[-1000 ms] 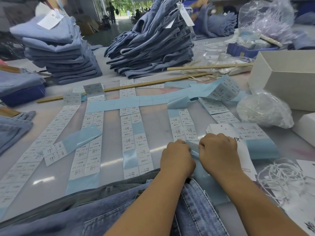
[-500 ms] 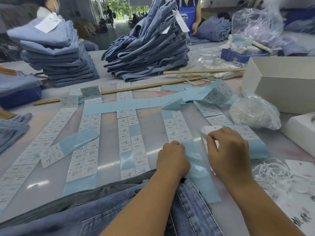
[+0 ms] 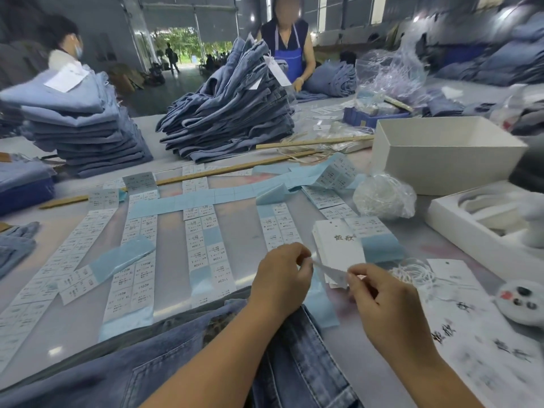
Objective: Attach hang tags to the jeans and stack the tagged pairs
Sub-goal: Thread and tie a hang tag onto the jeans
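Hands meet over the jeans (image 3: 294, 375) at the table's near edge: the left hand (image 3: 281, 279) and the right hand (image 3: 379, 301) each pinch an end of one small white sticker (image 3: 331, 270), fingers curled on it. Just beyond the sticker lies a stack of white hang tags (image 3: 338, 245). Beyond the tags run strips of label sheets (image 3: 203, 245); farther still stand two jeans piles (image 3: 226, 119).

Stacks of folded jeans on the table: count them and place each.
3. A tidy stack at far left, a leaning pile at centre back, and a smaller pile by the aproned person. Blurred heaps at far right may hide more.
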Available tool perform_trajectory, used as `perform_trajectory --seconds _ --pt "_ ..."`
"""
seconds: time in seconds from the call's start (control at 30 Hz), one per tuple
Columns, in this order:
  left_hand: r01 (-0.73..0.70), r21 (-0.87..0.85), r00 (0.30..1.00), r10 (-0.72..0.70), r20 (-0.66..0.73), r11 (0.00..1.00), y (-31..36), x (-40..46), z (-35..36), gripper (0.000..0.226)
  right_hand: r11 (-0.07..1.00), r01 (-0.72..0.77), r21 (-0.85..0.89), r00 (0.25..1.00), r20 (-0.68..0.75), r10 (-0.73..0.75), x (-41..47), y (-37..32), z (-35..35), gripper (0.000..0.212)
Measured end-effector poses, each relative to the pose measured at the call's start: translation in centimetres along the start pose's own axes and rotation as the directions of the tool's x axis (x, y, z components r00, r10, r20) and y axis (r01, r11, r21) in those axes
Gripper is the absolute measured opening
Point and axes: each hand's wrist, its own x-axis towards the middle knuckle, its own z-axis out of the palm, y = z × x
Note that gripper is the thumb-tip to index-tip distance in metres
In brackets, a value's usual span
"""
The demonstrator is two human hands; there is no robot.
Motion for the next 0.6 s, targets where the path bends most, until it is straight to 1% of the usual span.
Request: perform_trajectory --seconds 0.07,0.17,0.23,0.3,0.37,0.43,0.53,0.6 --pt "0.037 -0.044 0.998 -0.035 0.045 0.998 1.1 -0.5 0.0 0.023 0.999 -0.021 0.039 1.000 -0.005 0.022 -0.6 0.1 -0.7 0.007" --pt "0.142 -0.187 0.985 -0.120 0.123 0.972 3.1 -0.8 0.1 0.040 0.994 -0.021 0.110 1.000 0.003 0.020 -1.0 0.4 -1.9 0.015" --pt "0.233 -0.304 0.964 -0.179 0.197 0.924 4.0 -0.9 0.2 0.047 0.989 -0.023 0.147 0.999 0.031 0.019 -0.9 0.5 -2.7 0.021" --pt "0.322 -0.413 0.937 -0.226 0.265 0.852 4.5 -0.6 0.2 0.052 0.985 -0.021 0.169 0.999 0.053 0.012 -0.6 0.7 -3.4 0.029" --pt "0.393 -0.482 0.910 -0.257 0.324 0.783 4.6 -0.1 0.1 0.053 0.980 -0.035 0.198 0.998 0.066 0.022 -0.1 0.8 -3.9 0.034" --pt "0.427 -0.500 0.896 -0.278 0.347 0.753 4.5 0.3 0.0 0.043 0.973 -0.064 0.223 0.995 0.088 0.045 0.6 1.2 -4.2 0.037" --pt "0.431 -0.508 0.896 -0.287 0.339 0.746 4.3 0.8 0.1 0.018 0.958 -0.119 0.260 0.991 0.097 0.097 1.6 1.8 -4.2 0.034" --pt "0.430 -0.530 0.896 -0.273 0.350 0.731 4.2 1.1 0.4 0.011 0.943 -0.159 0.291 0.986 0.092 0.138 2.3 2.3 -4.1 0.033"
